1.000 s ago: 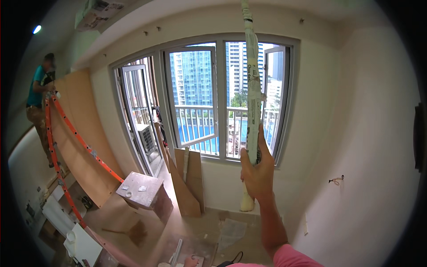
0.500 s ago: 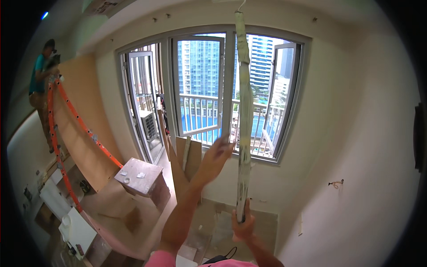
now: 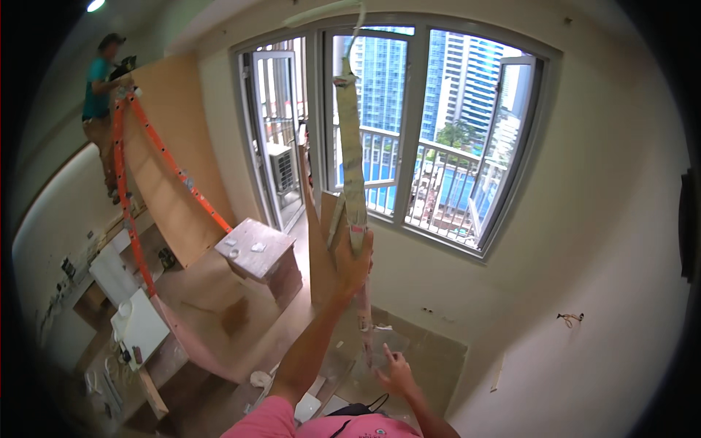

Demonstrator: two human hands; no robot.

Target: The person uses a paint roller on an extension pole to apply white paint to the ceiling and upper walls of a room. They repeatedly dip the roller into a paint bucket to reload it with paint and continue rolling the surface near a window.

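A paint roller on a long, paint-smeared pole [image 3: 353,153] rises in front of me, its upper part wrapped in pale material. The bent wire and pale roller head [image 3: 325,12] are near the ceiling at the top edge. My left hand [image 3: 354,264] is closed around the pole below its wrapped part. Under that hand the lower pole tapers down, spotted with paint. My right hand [image 3: 396,376] is beside the pole's bottom end, apart from it, index finger stretched out and nothing visible in it.
Ahead are a window [image 3: 467,146] and an open glass door [image 3: 277,139]. At left, a person [image 3: 102,109] stands high beside an orange ladder [image 3: 124,190] and a large brown board [image 3: 171,160]. A box-like stand [image 3: 255,248] is on the floor. Wires [image 3: 570,319] poke from the right wall.
My left hand, off the pole before, now grips it. The right hand has let go of the lower end. In the picture the pole has shifted left, and the whole view has moved too.
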